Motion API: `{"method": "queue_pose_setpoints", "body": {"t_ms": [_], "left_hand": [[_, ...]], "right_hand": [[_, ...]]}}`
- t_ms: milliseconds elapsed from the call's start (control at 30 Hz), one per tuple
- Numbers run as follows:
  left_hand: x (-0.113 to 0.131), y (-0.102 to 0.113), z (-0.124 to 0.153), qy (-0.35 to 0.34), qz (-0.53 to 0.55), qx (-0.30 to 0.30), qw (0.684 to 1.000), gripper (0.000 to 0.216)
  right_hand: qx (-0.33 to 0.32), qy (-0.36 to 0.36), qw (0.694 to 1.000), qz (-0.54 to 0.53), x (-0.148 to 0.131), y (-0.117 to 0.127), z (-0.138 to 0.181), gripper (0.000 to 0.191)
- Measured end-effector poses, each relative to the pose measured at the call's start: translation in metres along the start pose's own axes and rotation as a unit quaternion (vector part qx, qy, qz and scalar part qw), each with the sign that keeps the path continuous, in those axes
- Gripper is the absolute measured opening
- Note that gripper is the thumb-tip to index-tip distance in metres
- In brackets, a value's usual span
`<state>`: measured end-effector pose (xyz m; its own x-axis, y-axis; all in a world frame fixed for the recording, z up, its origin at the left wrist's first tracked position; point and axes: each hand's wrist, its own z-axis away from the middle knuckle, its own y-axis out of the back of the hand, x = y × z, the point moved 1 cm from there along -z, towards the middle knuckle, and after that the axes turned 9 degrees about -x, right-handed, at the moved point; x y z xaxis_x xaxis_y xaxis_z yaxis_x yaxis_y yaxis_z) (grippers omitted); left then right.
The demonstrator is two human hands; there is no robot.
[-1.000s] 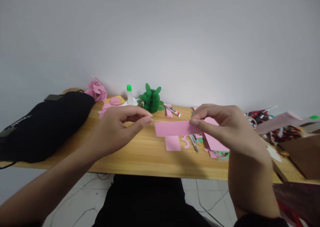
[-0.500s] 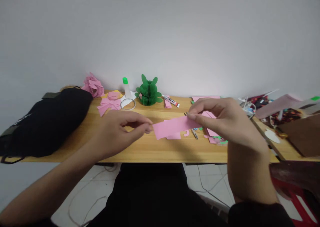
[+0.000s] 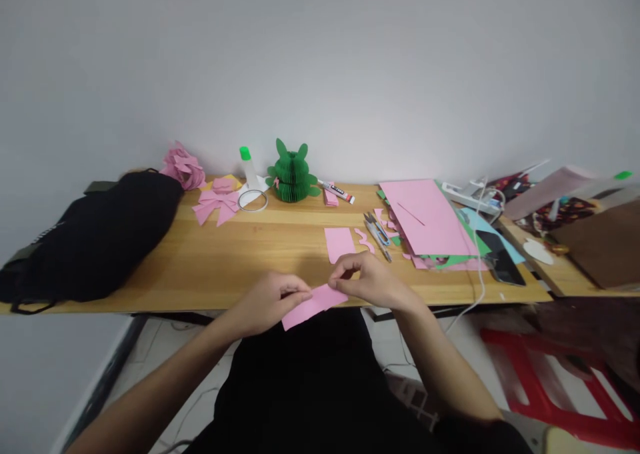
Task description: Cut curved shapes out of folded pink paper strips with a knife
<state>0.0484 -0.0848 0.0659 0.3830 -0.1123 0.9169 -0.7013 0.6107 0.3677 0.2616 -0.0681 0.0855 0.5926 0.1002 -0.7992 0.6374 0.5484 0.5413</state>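
A pink paper strip (image 3: 305,312) is held at a slant over the front edge of the table, above my lap. My left hand (image 3: 273,304) pinches its upper edge between thumb and fingers. Near the strip's right end, the thumb and forefinger of my right hand (image 3: 369,281) are closed on the paper. Just behind the right hand lies a pink paper square (image 3: 340,243), partly hidden by the fingers. Wavy pink offcuts (image 3: 365,241) are beside it, with thread snips (image 3: 377,229) and a pen-like tool farther right.
A green paper honeycomb figure (image 3: 293,174) stands at the back, near a glue stick (image 3: 249,167) and a tape ring (image 3: 253,201). A black bag (image 3: 100,241) covers the left side. Right are stacked paper sheets (image 3: 425,214), a phone (image 3: 503,257) and a white cable (image 3: 481,267).
Both hands have come down and closer to me with the pink strip. The left hand, earlier at the strip's left end, now grips its upper edge. The view has shifted, showing the paper stack.
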Motion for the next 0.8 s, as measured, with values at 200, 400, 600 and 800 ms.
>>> {"method": "queue_pose_setpoints", "body": {"t_ms": [200, 400, 600, 800], "left_hand": [[-0.043, 0.015, -0.004, 0.061, 0.081, 0.081, 0.992, 0.018], [-0.075, 0.013, -0.043, 0.109, 0.209, 0.117, 0.965, 0.024], [-0.08, -0.001, -0.075, 0.142, 0.24, 0.131, 0.952, 0.036], [-0.072, -0.001, -0.074, 0.139, 0.127, 0.051, 0.981, 0.052]], "right_hand": [[0.109, -0.173, 0.972, 0.118, 0.058, 0.035, -0.016, 0.016], [0.16, -0.286, 0.92, 0.214, 0.089, 0.05, -0.037, 0.027], [0.095, -0.336, 0.906, 0.241, 0.093, 0.058, -0.052, 0.021], [0.08, -0.333, 0.91, 0.235, 0.1, 0.064, -0.056, 0.021]]}}
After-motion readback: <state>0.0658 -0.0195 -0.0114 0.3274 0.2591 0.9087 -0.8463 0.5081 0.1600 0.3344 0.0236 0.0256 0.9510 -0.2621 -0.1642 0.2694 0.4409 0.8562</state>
